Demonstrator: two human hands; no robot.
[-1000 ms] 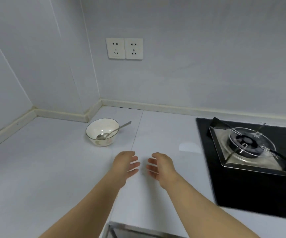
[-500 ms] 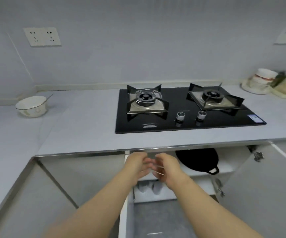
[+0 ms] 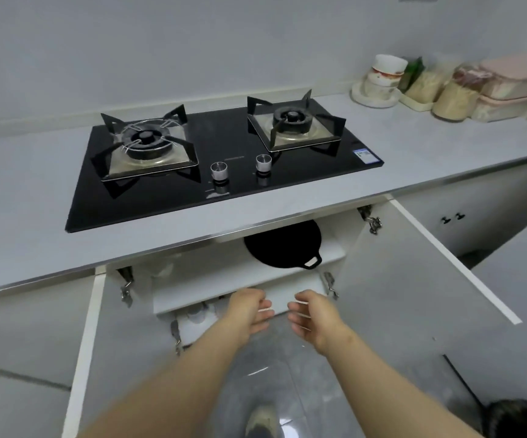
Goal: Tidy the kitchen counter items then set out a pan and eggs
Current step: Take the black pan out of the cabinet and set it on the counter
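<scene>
Counter (image 3: 34, 191): pale grey, carrying the hob (image 3: 211, 137). Compared with half a second earlier, the view sits closer and further right, so the bowl and spoon left of the hob have left the frame.
Hob: black glass, two burners, two knobs at its front edge.
Cupboard doors: left door (image 3: 113, 358) and right door (image 3: 413, 295), both swung wide below the hob, as before.
Shelf (image 3: 218, 282): white, inside the cupboard directly under the hob.
Pan (image 3: 282, 245): black, flat on the shelf below the hob's right burner, loop handle toward the viewer. It is unmoved, and its far half is hidden by the counter edge.
Left hand (image 3: 249, 314): in front of the shelf edge, below the hob; fingers loosely bent, palm inward, holding nothing.
Right hand (image 3: 315, 317): near the left hand, likewise slack and empty. The two hands nearly touched earlier; now a clear gap parts them.
Jars (image 3: 454, 99): right of the hob by the wall, beside stacked bowls (image 3: 382, 77); contents blurred.
Pale rounded objects (image 3: 197, 314): under the shelf, mostly covered by it and the left hand, not identifiable.
Shoe (image 3: 262, 418): on the floor, cut by the lower frame edge.
</scene>
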